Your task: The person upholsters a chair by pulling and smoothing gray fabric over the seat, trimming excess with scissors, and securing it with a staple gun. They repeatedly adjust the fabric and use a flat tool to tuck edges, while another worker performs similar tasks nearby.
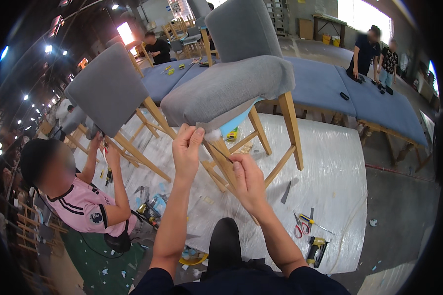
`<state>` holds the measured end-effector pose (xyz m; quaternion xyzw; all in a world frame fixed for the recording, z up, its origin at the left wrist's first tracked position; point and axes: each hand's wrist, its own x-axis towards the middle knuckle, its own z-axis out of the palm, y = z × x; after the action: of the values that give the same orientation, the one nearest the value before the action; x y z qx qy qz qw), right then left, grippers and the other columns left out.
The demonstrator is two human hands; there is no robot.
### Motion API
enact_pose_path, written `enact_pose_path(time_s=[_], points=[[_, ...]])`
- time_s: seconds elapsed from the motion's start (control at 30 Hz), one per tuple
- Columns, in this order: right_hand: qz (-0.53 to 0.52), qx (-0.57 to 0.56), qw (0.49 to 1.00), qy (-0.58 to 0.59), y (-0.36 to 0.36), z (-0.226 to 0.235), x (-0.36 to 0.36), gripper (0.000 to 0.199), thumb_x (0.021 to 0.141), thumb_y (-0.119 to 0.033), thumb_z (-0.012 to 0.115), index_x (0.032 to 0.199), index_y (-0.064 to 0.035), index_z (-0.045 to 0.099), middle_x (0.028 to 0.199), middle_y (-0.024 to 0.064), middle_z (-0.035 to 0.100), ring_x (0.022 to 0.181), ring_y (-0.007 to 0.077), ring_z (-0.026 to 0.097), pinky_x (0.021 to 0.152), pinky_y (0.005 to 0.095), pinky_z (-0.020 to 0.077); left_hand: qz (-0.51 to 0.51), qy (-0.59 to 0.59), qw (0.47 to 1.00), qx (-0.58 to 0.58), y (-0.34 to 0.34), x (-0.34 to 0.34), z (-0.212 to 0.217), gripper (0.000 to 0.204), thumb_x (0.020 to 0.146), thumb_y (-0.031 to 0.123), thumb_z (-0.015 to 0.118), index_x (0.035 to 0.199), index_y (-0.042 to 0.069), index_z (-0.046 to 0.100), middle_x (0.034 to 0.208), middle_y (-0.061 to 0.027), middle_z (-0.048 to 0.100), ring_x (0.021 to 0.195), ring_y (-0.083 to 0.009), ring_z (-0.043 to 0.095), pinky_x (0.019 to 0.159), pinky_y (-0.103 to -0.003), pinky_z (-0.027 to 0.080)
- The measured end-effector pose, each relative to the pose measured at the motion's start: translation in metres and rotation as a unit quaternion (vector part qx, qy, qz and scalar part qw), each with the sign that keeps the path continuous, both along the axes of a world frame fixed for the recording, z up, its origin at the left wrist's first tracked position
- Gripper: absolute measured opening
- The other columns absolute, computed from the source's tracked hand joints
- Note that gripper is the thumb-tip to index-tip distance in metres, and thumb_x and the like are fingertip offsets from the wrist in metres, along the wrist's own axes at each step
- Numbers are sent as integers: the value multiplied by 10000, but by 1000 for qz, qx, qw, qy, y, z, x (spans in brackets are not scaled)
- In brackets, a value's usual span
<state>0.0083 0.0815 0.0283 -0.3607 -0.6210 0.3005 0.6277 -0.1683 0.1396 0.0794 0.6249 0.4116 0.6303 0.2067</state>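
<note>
An upholstered chair (pixel 226 91) with wooden legs stands in front of me, its seat wrapped in loose grey fabric (pixel 231 93). My left hand (pixel 187 150) pinches the fabric's edge at the near seat corner between thumb and fingers. White padding (pixel 213 134) pokes out beside those fingertips, and light blue lining (pixel 236 123) shows beneath the seat. A thin dark rod-like piece (pixel 219 151) slants from near the padding down to my right hand (pixel 248 181), whose fingers are closed on its lower end. Whether it is a tool or a strip is unclear.
Red-handled scissors (pixel 300 226), a screwdriver (pixel 316 222), a staple gun (pixel 316 250) and a dark blade-shaped piece (pixel 286 192) lie on the plastic-covered platform (pixel 344 187). At left, a person in pink (pixel 91 204) works at another grey chair (pixel 108 91). Blue padded tables (pixel 320 86) stand behind.
</note>
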Motion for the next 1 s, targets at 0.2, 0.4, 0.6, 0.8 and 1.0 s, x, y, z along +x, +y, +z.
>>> enact_pose_path(time_s=[0.2, 0.4, 0.6, 0.8, 1.0], points=[[-1, -79, 997, -21, 14, -10, 7, 145, 1053, -82, 626, 1115, 9, 721, 881, 42, 688, 752, 89, 571, 670, 259, 462, -14, -38, 999, -9, 8, -4, -2, 285, 1035, 189, 687, 860, -31, 643, 839, 21, 436, 775, -88, 395, 689, -264, 320], [7, -80, 997, 14, 27, -13, -4, 159, 1055, -83, 638, 1123, 30, 728, 916, 18, 734, 748, 38, 543, 670, 224, 449, -18, -35, 999, 1, 5, -3, -7, 267, 1027, 187, 690, 869, -27, 663, 864, 8, 453, 792, -99, 414, 703, -265, 337], [26, -33, 996, 78, 51, -29, -23, 153, 1052, -68, 634, 1104, 46, 720, 922, 23, 736, 766, 62, 565, 691, 226, 457, 38, 95, 991, 86, -1, -1, -16, 139, 965, 168, 718, 995, 57, 796, 900, -21, 421, 868, -170, 430, 794, -300, 383], [18, 36, 999, 5, 77, -16, -19, 104, 1000, -35, 636, 989, 35, 711, 768, 104, 657, 689, 167, 577, 649, 306, 451, 51, 169, 977, 118, -1, -4, -25, 145, 937, 213, 730, 1018, 159, 837, 917, -27, 377, 974, -221, 412, 854, -353, 386], [11, 100, 995, -19, 81, -8, -10, 116, 1021, -51, 643, 991, 44, 702, 733, 44, 600, 685, 101, 493, 619, 287, 397, 12, 161, 976, 147, 2, -24, -22, 391, 961, 424, 708, 1170, 97, 754, 1080, -81, 478, 1075, -266, 446, 975, -408, 385]])
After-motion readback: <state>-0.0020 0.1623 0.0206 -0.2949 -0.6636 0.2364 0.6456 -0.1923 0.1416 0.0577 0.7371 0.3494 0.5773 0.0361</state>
